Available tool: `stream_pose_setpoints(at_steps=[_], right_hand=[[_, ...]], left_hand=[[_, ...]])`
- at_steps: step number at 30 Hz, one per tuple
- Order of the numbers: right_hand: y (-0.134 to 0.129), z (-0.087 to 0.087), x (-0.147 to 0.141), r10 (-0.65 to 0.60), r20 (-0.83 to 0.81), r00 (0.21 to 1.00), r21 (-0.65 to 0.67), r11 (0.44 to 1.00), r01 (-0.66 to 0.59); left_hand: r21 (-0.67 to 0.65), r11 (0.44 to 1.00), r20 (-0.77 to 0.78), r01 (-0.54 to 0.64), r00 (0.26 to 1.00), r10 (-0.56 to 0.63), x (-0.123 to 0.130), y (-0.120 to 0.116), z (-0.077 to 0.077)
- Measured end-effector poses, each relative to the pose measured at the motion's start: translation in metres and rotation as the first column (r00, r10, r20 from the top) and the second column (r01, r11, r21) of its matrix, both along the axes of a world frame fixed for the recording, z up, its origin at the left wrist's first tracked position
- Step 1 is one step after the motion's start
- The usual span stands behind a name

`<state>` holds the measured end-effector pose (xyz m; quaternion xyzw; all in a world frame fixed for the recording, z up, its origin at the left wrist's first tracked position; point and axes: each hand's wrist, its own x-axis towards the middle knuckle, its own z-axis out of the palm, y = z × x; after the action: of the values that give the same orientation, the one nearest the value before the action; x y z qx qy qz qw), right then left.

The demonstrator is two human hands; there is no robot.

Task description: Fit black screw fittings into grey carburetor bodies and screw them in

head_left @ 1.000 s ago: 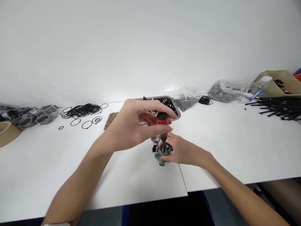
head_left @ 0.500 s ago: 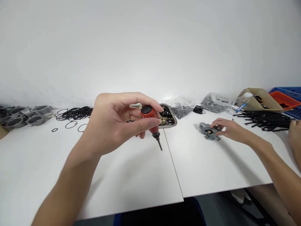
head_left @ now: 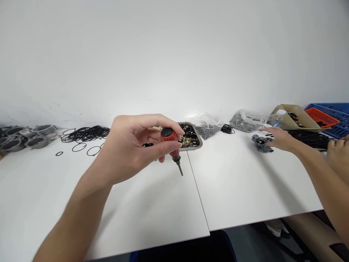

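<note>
A short red-handled screwdriver is gripped in the left hand, the fingers closed round its handle and the dark tip held pointing down, clear of the white table. The right hand is stretched out flat to the right with its fingers loosely open, the fingertips resting against a small grey metal part that lies on the table; the part is touched, not clasped. Another person's hand is seen at the right edge. Just behind the screwdriver a metal tray of small brass and black pieces is set. To the far left, black rubber rings and grey metal housings are spread. Along the wall, clear bags of small parts, black rods and a cardboard box are ranged.
</note>
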<state>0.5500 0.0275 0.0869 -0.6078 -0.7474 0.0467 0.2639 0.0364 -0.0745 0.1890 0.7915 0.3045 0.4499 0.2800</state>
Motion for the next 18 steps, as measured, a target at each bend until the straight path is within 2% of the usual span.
stream_pose_setpoints(at_steps=[3,4,5,6,9,11,14,18], right_hand=[[-0.008,0.001,-0.05,0.111,0.014,0.994,-0.072,0.991,-0.109],[-0.011,0.0,-0.074,0.138,-0.016,0.99,-0.116,0.983,-0.139],[-0.014,-0.001,-0.1,0.136,-0.057,0.989,-0.098,0.985,-0.141],[-0.017,-0.004,-0.127,0.216,-0.079,0.973,-0.12,0.967,-0.224],[-0.019,-0.018,-0.209,0.425,-0.167,0.89,-0.019,0.901,-0.433],[-0.018,-0.035,-0.252,0.514,-0.153,0.844,0.097,0.858,-0.505],[-0.018,-0.066,-0.287,0.561,-0.091,0.823,0.218,0.817,-0.533],[-0.018,-0.098,-0.291,0.578,-0.098,0.81,0.258,0.801,-0.541]], left_hand=[[0.035,0.999,-0.053,0.001,0.999,0.001,0.0,0.003,-0.003],[0.038,0.999,-0.093,0.0,0.996,0.003,0.001,0.005,-0.005],[0.034,0.999,-0.153,-0.006,0.988,0.011,0.002,0.006,-0.006],[0.024,1.0,-0.236,-0.014,0.971,0.019,0.003,0.008,-0.008],[0.003,1.0,-0.516,-0.019,0.856,0.018,0.008,0.013,-0.015],[-0.005,1.0,-0.642,-0.005,0.767,0.001,0.011,0.017,-0.02],[-0.033,0.999,-0.732,0.001,0.681,-0.025,0.015,0.025,-0.028],[-0.069,0.995,-0.761,-0.065,0.649,-0.011,0.017,0.034,-0.036]])
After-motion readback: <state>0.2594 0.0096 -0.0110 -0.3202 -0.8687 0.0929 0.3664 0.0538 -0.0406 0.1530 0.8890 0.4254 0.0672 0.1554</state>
